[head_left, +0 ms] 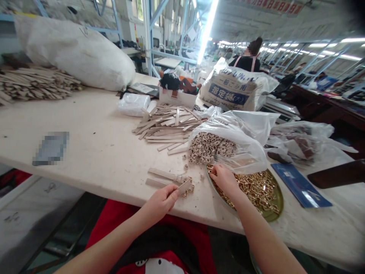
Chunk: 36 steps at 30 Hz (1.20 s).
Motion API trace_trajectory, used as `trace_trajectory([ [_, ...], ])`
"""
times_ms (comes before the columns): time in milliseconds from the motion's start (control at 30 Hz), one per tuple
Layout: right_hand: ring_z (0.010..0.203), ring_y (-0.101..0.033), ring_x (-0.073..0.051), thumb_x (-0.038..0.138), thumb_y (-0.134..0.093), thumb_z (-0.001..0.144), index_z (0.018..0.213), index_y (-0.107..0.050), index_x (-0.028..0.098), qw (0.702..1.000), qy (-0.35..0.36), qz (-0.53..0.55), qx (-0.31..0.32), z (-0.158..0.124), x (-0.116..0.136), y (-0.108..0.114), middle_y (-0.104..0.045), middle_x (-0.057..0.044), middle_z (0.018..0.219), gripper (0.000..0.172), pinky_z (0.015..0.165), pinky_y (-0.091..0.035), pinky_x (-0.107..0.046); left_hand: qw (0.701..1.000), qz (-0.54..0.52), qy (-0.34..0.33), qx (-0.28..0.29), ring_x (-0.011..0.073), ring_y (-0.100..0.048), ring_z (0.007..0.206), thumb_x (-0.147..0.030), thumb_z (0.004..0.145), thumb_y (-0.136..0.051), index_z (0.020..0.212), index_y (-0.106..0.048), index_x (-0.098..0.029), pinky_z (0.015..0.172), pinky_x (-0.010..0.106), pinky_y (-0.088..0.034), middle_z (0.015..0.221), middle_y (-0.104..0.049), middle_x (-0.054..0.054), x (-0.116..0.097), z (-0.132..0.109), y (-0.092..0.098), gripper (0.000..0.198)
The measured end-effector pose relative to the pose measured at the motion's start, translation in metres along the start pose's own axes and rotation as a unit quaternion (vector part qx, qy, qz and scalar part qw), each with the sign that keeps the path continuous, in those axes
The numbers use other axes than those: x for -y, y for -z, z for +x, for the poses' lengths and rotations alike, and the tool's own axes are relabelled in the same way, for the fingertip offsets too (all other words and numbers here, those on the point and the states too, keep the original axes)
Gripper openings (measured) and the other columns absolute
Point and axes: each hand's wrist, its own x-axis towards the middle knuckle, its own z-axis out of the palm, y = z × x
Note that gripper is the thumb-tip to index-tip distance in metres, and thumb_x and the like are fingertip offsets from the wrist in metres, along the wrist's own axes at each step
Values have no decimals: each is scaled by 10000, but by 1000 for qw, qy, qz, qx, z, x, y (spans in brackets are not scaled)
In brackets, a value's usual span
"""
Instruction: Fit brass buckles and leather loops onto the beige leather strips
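Note:
My left hand (pixel 162 202) is closed, pinching a short beige strap (pixel 184 187) between thumb and fingers near the table's front edge. Just beyond it lie several beige straps (pixel 165 175) with gold buckles at their right ends. My right hand (pixel 226 182) reaches into the upper left of a round greenish tray (pixel 280 209) heaped with gold metal buckles (pixel 261 190). Its fingers are bent together among the buckles; what they grip, if anything, is hidden. Behind the tray, a clear plastic bag (pixel 242 129) spills small beige loops (pixel 209 148).
Loose beige strips (pixel 171 123) are piled mid-table, with a larger bundle (pixel 37 82) at far left beside a big white sack (pixel 76 53). A blue flat packet (pixel 300 184) lies right of the tray. Farther back, a printed bag (pixel 228 93) stands before a person (pixel 248 59).

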Motion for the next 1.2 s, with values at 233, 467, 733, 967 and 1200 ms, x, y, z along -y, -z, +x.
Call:
trace_trajectory([
  [233,733,-546,-194,248,-548,734,798,-559,145,999,-25,26,9,7,-7,-9,-598,-84,803,121,623,-335,-277,1000,5,-4,19,69,-308,431,-444,836,-373,841,-510,-157,442,188,-259,464,-344,-79,-3,3,-3,317],
  [467,704,-521,-167,208,-524,736,673,-535,167,997,7,72,-5,6,-8,-1,-589,-50,733,76,628,-340,-268,1000,16,-9,19,72,-326,447,-416,848,-358,893,-521,-151,456,189,-272,472,-347,-75,1,0,-1,314],
  [733,579,-518,-127,409,-587,726,741,-494,196,826,4,561,57,-42,54,16,-581,11,636,233,559,-391,-257,998,8,-46,-32,79,-395,501,-412,829,-408,936,-534,-143,503,191,-324,546,-439,-48,-17,11,0,316],
  [967,499,-468,-81,442,-603,719,811,-482,189,674,-4,696,248,-67,112,11,-563,32,611,295,501,-390,-231,995,66,-28,-73,96,-474,550,-353,766,-497,827,-559,-138,524,194,-347,595,-547,-25,-12,19,8,233],
  [1200,641,-504,-82,321,-603,738,874,-519,182,611,-29,734,295,-80,108,11,-559,13,756,212,637,-411,-231,989,122,-10,-77,105,-475,585,-378,747,-510,851,-571,-144,534,204,-334,643,-560,-18,1,17,11,263],
])
